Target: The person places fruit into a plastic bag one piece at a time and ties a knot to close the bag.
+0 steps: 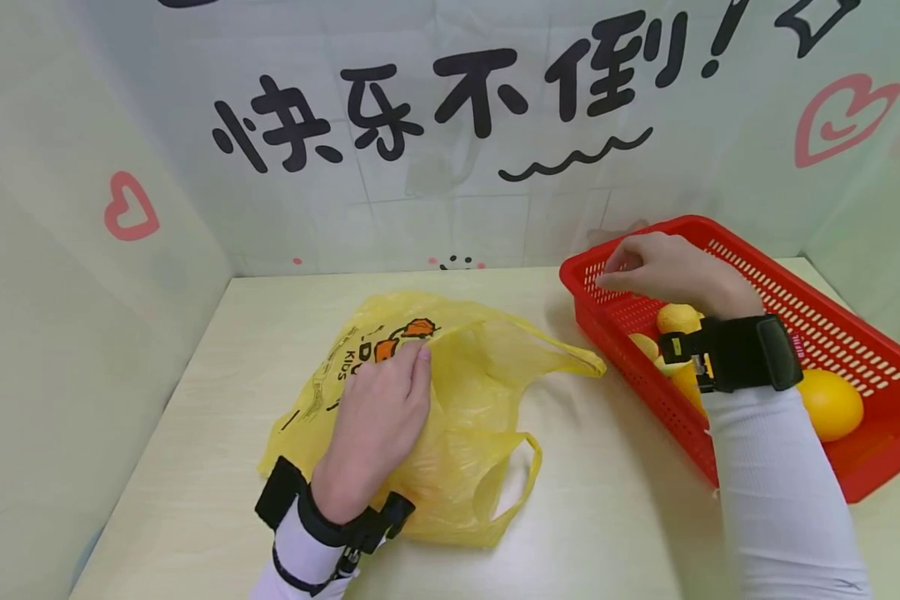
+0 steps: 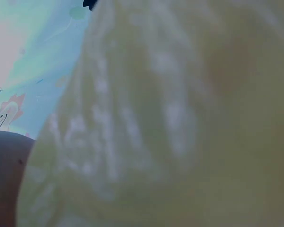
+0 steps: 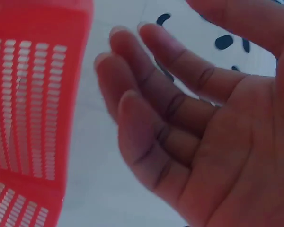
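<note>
The yellow plastic bag (image 1: 480, 400) lies mid-worktop (image 1: 217, 400), the left hand (image 1: 382, 408) pinching the rim of its mouth. The right hand (image 1: 667, 268) has an empty grip, fingers loosely curved, above the far left corner of the red basket (image 1: 645, 385) holding a lemon (image 1: 678, 318) and an orange (image 1: 831, 406). Should the left pinch loosen, the limp film could collapse; the bag's handle could snag on the nearby basket.

Gap btwn bag (image 1: 480, 400) & basket (image 1: 885, 467), handle (image 1: 583, 361) juts in, side wall (image 1: 637, 362) blocking.
</note>
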`<action>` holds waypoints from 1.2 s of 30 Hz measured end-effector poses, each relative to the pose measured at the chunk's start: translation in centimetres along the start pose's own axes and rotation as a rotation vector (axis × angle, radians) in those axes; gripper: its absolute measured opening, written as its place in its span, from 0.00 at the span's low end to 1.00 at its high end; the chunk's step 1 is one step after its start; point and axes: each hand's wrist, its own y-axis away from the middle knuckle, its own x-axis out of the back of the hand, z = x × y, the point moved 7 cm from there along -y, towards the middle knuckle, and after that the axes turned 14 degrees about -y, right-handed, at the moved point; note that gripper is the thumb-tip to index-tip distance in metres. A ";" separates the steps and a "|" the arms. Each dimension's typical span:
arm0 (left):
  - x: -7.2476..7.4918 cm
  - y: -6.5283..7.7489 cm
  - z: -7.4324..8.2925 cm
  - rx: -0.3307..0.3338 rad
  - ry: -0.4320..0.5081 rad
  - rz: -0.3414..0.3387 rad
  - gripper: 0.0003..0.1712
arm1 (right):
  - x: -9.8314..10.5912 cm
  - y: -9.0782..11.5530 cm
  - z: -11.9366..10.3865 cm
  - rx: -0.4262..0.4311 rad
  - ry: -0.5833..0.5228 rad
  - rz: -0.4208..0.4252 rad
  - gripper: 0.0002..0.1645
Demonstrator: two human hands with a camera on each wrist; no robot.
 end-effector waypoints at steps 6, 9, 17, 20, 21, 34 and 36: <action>0.1 0.0 0.1 -0.001 0.003 -0.002 0.19 | 0.7 -0.5 4.0 -0.140 -0.004 0.012 0.31; 0.1 0.0 0.0 0.004 0.010 -0.007 0.20 | 0.6 -0.5 5.7 -0.190 -0.024 0.000 0.33; 0.0 0.1 0.0 0.020 0.017 -0.028 0.18 | -1.0 1.3 9.3 -0.442 -0.300 -0.046 0.45; 0.0 0.1 0.0 0.022 0.015 -0.026 0.17 | -1.6 2.0 9.8 -0.519 -0.460 0.001 0.43; 0.0 0.1 0.0 0.023 0.013 -0.028 0.17 | -1.8 2.2 10.0 -0.540 -0.505 0.023 0.41; -0.1 0.1 0.0 0.017 0.003 -0.028 0.19 | -2.4 1.4 11.4 -0.565 -0.529 0.041 0.47; -0.1 0.1 0.0 0.018 0.004 -0.030 0.18 | -2.5 0.9 11.6 -0.546 -0.482 -0.001 0.46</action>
